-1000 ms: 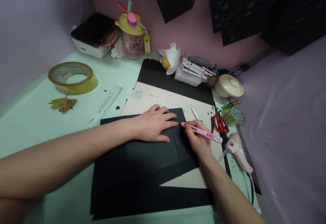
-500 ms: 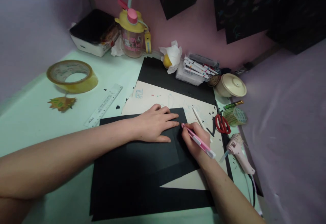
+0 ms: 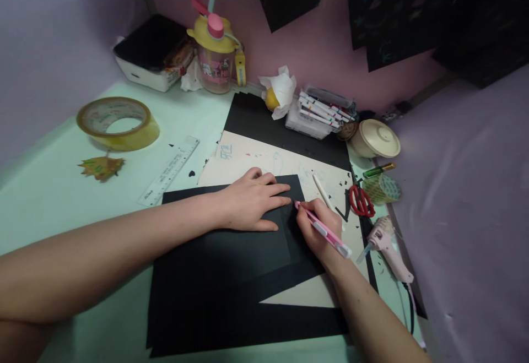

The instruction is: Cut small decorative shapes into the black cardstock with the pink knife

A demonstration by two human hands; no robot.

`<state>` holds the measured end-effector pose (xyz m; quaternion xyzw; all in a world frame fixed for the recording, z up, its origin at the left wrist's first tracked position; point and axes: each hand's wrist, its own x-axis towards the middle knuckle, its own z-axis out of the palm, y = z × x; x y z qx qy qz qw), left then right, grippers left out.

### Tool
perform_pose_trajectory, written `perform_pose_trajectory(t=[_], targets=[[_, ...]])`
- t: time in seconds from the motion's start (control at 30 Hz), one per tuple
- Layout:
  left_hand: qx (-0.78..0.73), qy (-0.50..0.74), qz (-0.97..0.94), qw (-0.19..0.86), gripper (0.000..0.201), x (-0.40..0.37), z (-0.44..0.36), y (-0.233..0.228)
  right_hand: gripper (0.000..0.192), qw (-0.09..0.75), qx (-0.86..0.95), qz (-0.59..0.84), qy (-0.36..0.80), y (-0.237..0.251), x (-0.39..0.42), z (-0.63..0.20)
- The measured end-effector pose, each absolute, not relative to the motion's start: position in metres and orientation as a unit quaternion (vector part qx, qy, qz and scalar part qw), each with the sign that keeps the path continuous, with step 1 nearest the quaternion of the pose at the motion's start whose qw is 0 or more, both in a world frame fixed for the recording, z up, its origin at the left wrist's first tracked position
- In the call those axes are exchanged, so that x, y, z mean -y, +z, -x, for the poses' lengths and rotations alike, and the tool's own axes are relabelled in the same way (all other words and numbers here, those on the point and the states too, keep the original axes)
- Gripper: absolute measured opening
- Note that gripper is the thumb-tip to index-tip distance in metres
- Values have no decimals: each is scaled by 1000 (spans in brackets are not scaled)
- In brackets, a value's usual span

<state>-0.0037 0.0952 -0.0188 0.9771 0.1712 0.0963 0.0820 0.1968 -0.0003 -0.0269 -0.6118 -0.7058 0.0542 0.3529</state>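
At the tabletop's [image 3: 184, 115] six o'clock, the left hand [image 3: 252, 203] is lying spread on black paper [image 3: 256, 250], apparently steadying it, while the right hand [image 3: 327, 214], towards three o'clock from there, is pinching a pink pen-style cutter [image 3: 330, 235] low, presumably for control.

Left grip [image 3: 248, 204] bare, right grip [image 3: 314, 239] bare; slim bare forearms [image 3: 124, 244].

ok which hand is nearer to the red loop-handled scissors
Right. The right hand, holding a slim pink-and-white pen-shaped tool, is just left of the scissors; the left hand rests spread on flat black paper, farther left.
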Motion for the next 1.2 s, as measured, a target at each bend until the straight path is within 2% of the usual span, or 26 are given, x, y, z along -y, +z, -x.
perform_pose_trajectory(t=[0.7,1.03,1.2], targets=[[-172,88,-977,92,58,-96,4,-18,15,336,703,624,60,-27,3,-198],[-168,100,-976,92,58,-96,5,-19,10,384,650,650,84,-31,1,-200],[-170,105,-975,98,58,-96,5,-20,12,380,646,656,93,-32,0,-200]])
